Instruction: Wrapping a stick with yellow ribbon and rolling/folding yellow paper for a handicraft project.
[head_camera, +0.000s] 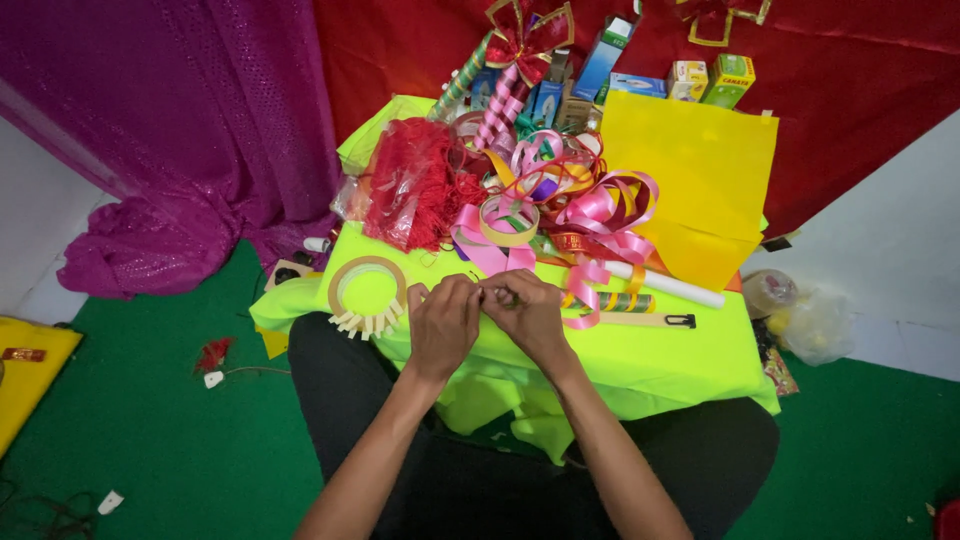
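Neon-yellow cloth (660, 360) covers the little work surface on my feed, and both hands sit right at the middle of it, knuckles up. Left hand (443, 322) and right hand (527, 312) are pressed fingertip to fingertip, fingers curled in tight and pinched together on something small and greenish between them (497, 297). I honestly can't tell what that bit is, it's mostly hidden under the fingers. No gaps between the digits, both hands look clamped on it.

Going round the hands by clock:

- At 9 o'clock, just beside the left hand, a tape roll (367, 288) lies flat with short strips stuck along its lower rim like a fringe.
- At 3 o'clock, near the right hand, a pink curled ribbon (585, 290) lies beside a white tube (668, 286), with a flat stick with a black clip end (650, 320) just under them.
- At 12 o'clock a heap of looped ribbons (560, 190), pink, orange and green, touching a second tape ring (508, 221).
- At 11 o'clock a clear bag of red tassels (415, 185).
- At 1 to 2 o'clock a yellow sheet (690, 170) stands against the red backdrop (850, 90), small boxes (700, 80) above it.

Green floor (150, 450) all around, purple sequin fabric (200, 130) way off at 10.
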